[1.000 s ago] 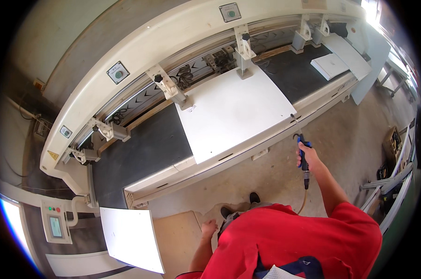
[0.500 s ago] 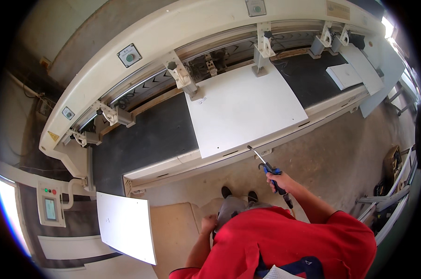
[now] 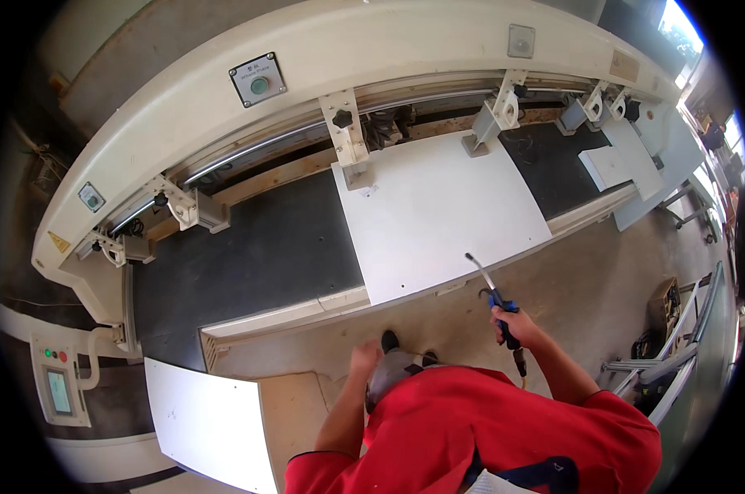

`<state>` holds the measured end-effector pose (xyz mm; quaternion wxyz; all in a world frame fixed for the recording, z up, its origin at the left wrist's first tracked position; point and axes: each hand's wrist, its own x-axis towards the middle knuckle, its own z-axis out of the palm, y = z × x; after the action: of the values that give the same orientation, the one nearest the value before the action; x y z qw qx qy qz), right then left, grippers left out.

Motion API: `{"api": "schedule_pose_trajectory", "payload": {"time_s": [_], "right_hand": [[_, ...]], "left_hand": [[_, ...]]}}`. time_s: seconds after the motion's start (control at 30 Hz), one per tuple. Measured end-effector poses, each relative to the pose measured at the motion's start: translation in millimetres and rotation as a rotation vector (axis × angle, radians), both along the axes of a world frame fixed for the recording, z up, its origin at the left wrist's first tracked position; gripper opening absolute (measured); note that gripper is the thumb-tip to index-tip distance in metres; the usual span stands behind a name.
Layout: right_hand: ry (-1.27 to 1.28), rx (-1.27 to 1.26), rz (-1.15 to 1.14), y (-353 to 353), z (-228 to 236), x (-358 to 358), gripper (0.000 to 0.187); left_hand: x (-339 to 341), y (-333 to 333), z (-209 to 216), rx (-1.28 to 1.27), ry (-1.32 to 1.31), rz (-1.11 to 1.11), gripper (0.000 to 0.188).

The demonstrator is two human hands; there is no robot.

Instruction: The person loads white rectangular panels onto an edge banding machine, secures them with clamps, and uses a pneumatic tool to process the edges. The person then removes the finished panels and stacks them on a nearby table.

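Note:
My right hand (image 3: 512,326) is wrapped round the grip of a blue and black air blow gun (image 3: 504,306). Its metal nozzle points away from me, with the tip near the front edge of a white panel (image 3: 446,214). That panel lies flat on the dark machine bed (image 3: 265,247), small holes showing near its front edge. Two clamp blocks, a left one (image 3: 352,165) and a right one (image 3: 479,140), stand at its back edge. My left hand (image 3: 366,357) hangs in front of my body, fingers curled in, with nothing visible in it.
A second white panel (image 3: 207,416) is at the lower left beside a control box (image 3: 59,387) with a screen. Smaller white boards (image 3: 607,167) rest at the bed's right end. A long beam (image 3: 175,90) arches over the bed. Metal framing (image 3: 669,362) stands at the right.
My left hand has lifted forward from beside my thigh. The blow gun stays in my right hand, its nozzle now reaching over the panel's front edge in view. The whole view has shifted.

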<state>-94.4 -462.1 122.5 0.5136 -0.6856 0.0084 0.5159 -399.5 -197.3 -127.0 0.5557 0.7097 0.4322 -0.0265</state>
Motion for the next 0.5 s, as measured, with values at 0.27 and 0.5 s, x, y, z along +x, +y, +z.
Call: {"api": "schedule_pose_trajectory", "payload": {"time_s": [0.27, 0.5], "right_hand": [[-0.028, -0.075, -0.02, 7, -1, 4, 0.037], [-0.006, -0.125, -0.126, -11, 10, 25, 0.035]], "left_hand": [[115, 40, 98, -0.535, -0.242, 0.5, 0.043], [129, 33, 94, -0.582, -0.429, 0.636, 0.039]]}}
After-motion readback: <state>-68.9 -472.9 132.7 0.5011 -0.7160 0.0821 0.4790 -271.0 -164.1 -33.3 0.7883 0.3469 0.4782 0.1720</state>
